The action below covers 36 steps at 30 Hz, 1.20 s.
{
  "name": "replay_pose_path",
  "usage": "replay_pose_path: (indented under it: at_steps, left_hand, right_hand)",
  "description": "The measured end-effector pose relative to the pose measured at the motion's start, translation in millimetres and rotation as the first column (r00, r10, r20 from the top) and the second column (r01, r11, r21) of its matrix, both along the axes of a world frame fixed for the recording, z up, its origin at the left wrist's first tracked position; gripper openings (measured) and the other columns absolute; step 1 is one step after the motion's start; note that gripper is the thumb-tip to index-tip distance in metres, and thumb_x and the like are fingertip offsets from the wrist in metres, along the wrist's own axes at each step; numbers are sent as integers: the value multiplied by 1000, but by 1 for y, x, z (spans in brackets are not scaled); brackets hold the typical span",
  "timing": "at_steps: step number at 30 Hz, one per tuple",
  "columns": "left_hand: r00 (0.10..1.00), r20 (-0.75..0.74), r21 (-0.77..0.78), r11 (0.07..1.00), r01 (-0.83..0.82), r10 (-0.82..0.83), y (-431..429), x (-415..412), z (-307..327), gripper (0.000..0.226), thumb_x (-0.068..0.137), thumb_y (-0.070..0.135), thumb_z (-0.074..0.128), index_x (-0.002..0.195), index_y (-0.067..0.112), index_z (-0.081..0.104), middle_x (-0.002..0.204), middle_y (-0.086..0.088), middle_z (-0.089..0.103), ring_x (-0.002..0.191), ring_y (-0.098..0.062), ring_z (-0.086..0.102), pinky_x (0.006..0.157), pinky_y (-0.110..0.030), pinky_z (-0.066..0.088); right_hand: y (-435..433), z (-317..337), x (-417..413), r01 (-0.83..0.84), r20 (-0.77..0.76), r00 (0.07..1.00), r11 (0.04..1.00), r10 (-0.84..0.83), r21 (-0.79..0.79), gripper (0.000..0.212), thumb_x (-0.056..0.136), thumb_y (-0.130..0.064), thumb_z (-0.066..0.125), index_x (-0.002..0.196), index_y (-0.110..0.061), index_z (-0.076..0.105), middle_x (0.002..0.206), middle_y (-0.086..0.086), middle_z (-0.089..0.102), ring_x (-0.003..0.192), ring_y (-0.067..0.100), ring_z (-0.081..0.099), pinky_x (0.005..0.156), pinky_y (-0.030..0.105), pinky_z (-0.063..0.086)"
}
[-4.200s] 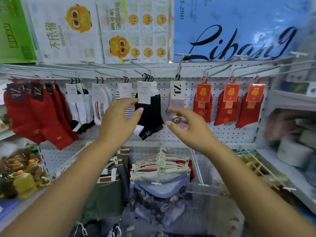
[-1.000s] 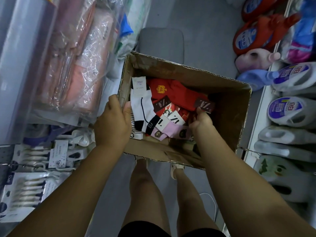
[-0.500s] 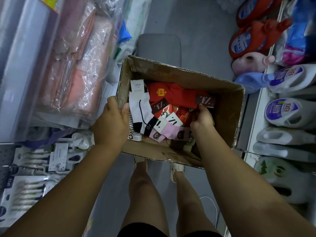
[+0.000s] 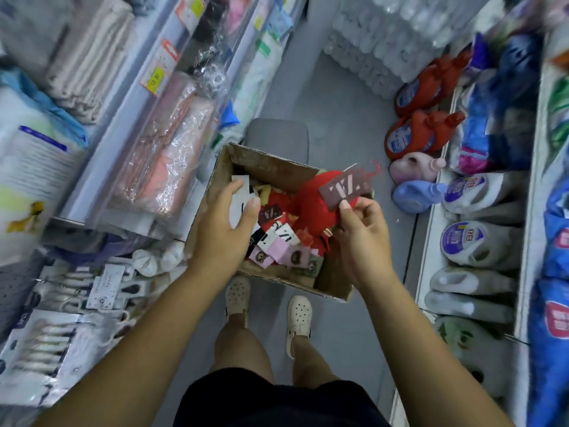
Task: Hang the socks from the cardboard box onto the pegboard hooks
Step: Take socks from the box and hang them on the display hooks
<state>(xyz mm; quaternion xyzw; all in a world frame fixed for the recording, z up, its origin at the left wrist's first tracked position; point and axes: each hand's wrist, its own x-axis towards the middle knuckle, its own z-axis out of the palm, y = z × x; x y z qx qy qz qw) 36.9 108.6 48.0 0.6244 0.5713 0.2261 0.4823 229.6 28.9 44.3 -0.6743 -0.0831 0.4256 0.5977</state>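
Now the right hand [image 4: 360, 238] pinches the red socks [image 4: 314, 208] by their card label [image 4: 345, 189], just above the cardboard box [image 4: 271, 163]. They look soft and light, so the stiff card seems best to hold. The left hand [image 4: 224, 223] hovers nearby, fingers loose.

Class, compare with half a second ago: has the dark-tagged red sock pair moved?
Yes. The right hand lifted the red socks out of the pile, toward the right rim of the cardboard box.

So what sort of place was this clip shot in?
Most likely a small shop aisle: a yellow price tag, rows of detergent jugs and plastic-wrapped textiles on display.
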Motion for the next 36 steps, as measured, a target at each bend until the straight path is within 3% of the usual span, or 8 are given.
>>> replay_pose_path:
  at_steps: [6, 11, 15, 20, 23, 26, 30, 36]
  left_hand:
    - [960, 238, -148, 972, 183, -145, -37, 30, 74, 60, 88, 45, 72, 142, 30, 52, 129, 17, 66, 123, 8, 56, 107, -28, 46]
    - [926, 377, -102, 993, 63, -20, -68, 40, 104, 18, 91, 17, 73, 109, 19, 70, 100, 3, 79, 96, -11, 74, 86, -32, 57]
    - [884, 460, -84, 996, -43, 77, -94, 34, 123, 11, 94, 14, 67, 104, 20, 70, 98, 2, 80, 92, -14, 75, 81, -30, 59]
    - [882, 419, 22, 968, -249, 217, -129, 18, 139, 8, 93, 17, 70, 88, 20, 76, 81, 4, 79, 71, -4, 71, 66, -24, 55]
    - [840, 418, 88, 905, -417, 346, -151, 2, 149, 11, 91, 22, 74, 82, 18, 78, 72, 8, 77, 63, 3, 66, 58, -17, 51]
    - [751, 458, 22, 839, -544, 475, -165, -24, 156, 16, 93, 28, 72, 91, 13, 76, 87, -6, 79, 78, -12, 72, 71, -34, 61]
    - [541, 542, -185, 719, -670, 643, -179, -68, 154, 10, 98, 21, 64, 106, 22, 70, 100, 0, 78, 93, -18, 73, 74, -32, 58]
    - [332, 667, -370, 683, -630, 667, -206, -120, 149, 33, 102, 33, 55, 131, 19, 61, 120, -4, 74, 106, -18, 72, 85, -37, 55]
  right_hand:
    - [-27, 92, 15, -286, -155, 935, 936, 319, 206, 8, 102, -4, 51, 97, -10, 53, 81, 5, 70, 68, 14, 66, 71, 35, 56]
    - [-40, 135, 18, -400, -139, 885, 880, 444, 257, 4, 103, -11, 53, 100, -10, 56, 72, 1, 65, 59, 10, 60, 59, 25, 50]
    - [-50, 157, 12, -512, -142, 815, 813, 561, 276, 15, 104, -17, 52, 99, -6, 62, 64, -4, 65, 54, 7, 59, 54, 18, 48]
    - [-61, 172, -4, -580, -22, 799, 779, 601, 236, 30, 101, -26, 60, 103, -1, 74, 107, 26, 73, 99, 41, 70, 97, 52, 55]
    - [-65, 179, -16, -621, 60, 779, 757, 624, 205, 27, 97, -30, 64, 97, -7, 77, 103, 23, 75, 105, 48, 68, 101, 62, 50]
    - [-66, 187, -24, -655, 122, 755, 736, 644, 171, 19, 95, -29, 68, 98, -13, 77, 100, 13, 78, 98, 36, 74, 97, 52, 56]
    - [-69, 199, -43, -777, 241, 625, 620, 742, 108, 25, 90, -9, 74, 114, -8, 67, 109, 8, 76, 99, 24, 74, 78, 28, 60]
    - [-71, 218, -109, -910, 155, 384, 346, 910, 227, 26, 88, 5, 70, 108, -10, 65, 113, 18, 73, 94, 28, 72, 85, 40, 59]
